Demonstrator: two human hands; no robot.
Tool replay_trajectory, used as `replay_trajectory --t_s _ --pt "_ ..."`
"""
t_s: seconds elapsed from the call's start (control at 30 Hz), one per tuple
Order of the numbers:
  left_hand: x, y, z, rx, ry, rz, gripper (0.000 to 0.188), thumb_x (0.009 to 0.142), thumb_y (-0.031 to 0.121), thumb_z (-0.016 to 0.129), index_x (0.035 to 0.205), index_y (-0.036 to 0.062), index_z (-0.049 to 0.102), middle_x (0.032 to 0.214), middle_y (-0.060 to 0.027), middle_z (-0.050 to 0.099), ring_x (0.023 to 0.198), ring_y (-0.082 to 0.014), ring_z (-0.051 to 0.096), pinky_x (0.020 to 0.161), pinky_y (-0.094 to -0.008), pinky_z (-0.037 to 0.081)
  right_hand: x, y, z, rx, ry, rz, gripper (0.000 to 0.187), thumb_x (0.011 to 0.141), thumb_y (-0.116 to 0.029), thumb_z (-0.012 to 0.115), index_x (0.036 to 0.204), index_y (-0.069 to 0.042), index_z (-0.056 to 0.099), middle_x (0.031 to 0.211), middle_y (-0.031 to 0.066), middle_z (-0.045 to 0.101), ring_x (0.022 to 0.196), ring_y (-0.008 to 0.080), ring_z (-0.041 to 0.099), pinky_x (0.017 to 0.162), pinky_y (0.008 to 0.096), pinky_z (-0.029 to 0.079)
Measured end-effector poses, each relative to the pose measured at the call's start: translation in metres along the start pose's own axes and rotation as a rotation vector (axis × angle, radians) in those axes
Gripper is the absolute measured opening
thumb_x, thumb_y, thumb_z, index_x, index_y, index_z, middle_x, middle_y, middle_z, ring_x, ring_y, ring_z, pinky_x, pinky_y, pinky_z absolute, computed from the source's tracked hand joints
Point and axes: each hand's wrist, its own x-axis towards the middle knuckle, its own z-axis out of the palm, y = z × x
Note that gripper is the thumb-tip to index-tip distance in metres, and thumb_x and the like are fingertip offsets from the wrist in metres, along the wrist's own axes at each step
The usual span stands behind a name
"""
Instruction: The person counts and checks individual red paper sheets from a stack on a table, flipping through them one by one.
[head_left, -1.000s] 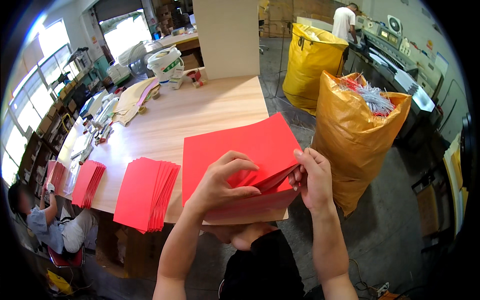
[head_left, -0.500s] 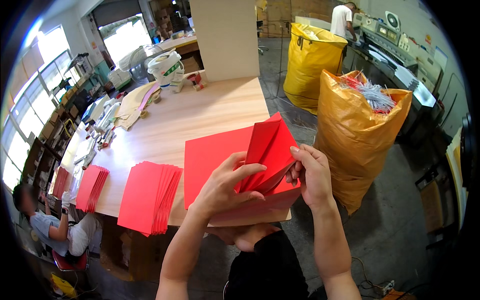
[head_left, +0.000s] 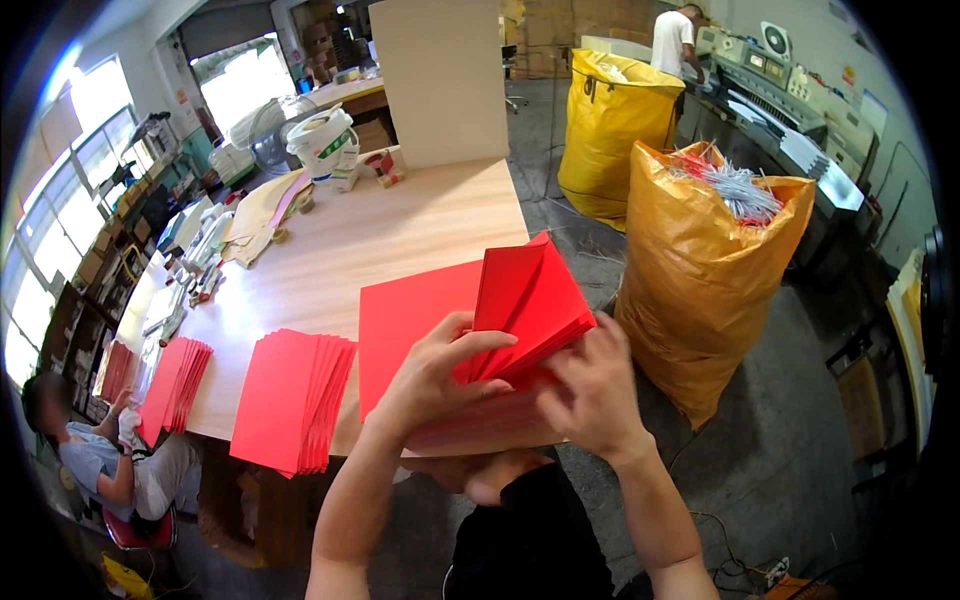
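A bundle of folded red paper sheets [head_left: 545,300] stands tilted at the table's near right corner, several edges layered along its lower right side. My left hand [head_left: 430,375] grips its left part, thumb and forefinger spread across the paper. My right hand [head_left: 595,390] is at the bundle's lower right edge, its fingers smeared by motion, so I cannot tell whether they hold the paper. Beneath the bundle is a larger stack of flat red sheets [head_left: 405,310], partly hidden by my hands.
Left of it lie a fanned red stack [head_left: 285,400] and a narrower one [head_left: 175,385], where a seated co-worker [head_left: 100,460] has a gloved hand. A white bucket [head_left: 325,150] stands farther back. An orange sack [head_left: 705,280] and a yellow sack [head_left: 615,140] stand to the right.
My right hand has left its pinch at the bundle's right edge and moved down and inward. The sheets on that side lie closer together. My left hand keeps its hold.
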Motion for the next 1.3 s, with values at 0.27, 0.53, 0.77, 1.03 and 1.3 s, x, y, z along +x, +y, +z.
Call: replay_trajectory --t_s 0.27,0.53,0.77,1.03,1.3 --pt "0.003 0.006 0.008 0.359 -0.082 0.195 0.081 0.089 0.027 0.085 0.163 0.0237 0.052 0.159 -0.0128 0.056 0.122 -0.0333 0.070 0.100 -0.0466 0.061 -0.016 0.003 0.013 0.041 -0.249 -0.006 0.048 0.085 -0.026 0.076 0.132 -0.015 0.075 0.144 0.0156 0.064 0.148 0.0368 0.048 0.128 0.0589 0.026" --pt "0.002 -0.001 0.013 0.371 -0.047 0.112 0.065 0.091 0.031 0.084 0.151 0.0155 0.064 0.134 -0.0125 0.073 0.119 -0.0363 0.071 0.099 -0.0477 0.060 -0.008 0.001 0.006 0.068 -0.243 -0.027 0.048 0.085 -0.019 0.075 0.131 -0.008 0.072 0.138 0.0158 0.068 0.140 0.0377 0.055 0.128 0.0561 0.029" --pt "0.005 -0.003 0.014 0.296 -0.052 0.143 0.048 0.092 0.036 0.085 0.133 0.0132 0.075 0.132 -0.0120 0.074 0.117 -0.0354 0.071 0.100 -0.0462 0.059 -0.030 0.022 -0.009 0.266 0.206 0.387 0.015 0.095 -0.014 0.077 0.094 0.000 0.069 0.103 0.0170 0.074 0.097 0.0368 0.073 0.086 0.0458 0.058" --pt "0.003 0.007 0.011 0.156 -0.033 -0.029 0.069 0.101 0.026 0.076 0.161 0.0070 0.048 0.151 -0.0173 0.064 0.127 -0.0377 0.071 0.105 -0.0487 0.057 0.009 0.023 -0.038 -0.064 -0.191 0.367 0.041 0.102 -0.034 0.075 0.082 -0.003 0.058 0.077 0.0181 0.065 0.070 0.0424 0.067 0.064 0.0523 0.051" --pt "0.003 -0.002 0.006 0.102 -0.012 0.058 0.044 0.103 0.012 0.067 0.145 0.0239 0.068 0.151 -0.0175 0.062 0.124 -0.0366 0.072 0.098 -0.0472 0.061 0.034 0.006 0.002 1.169 0.197 0.822 0.045 0.110 -0.022 0.068 0.073 -0.005 0.048 0.064 0.0005 0.054 0.060 0.0116 0.058 0.056 0.0335 0.045"
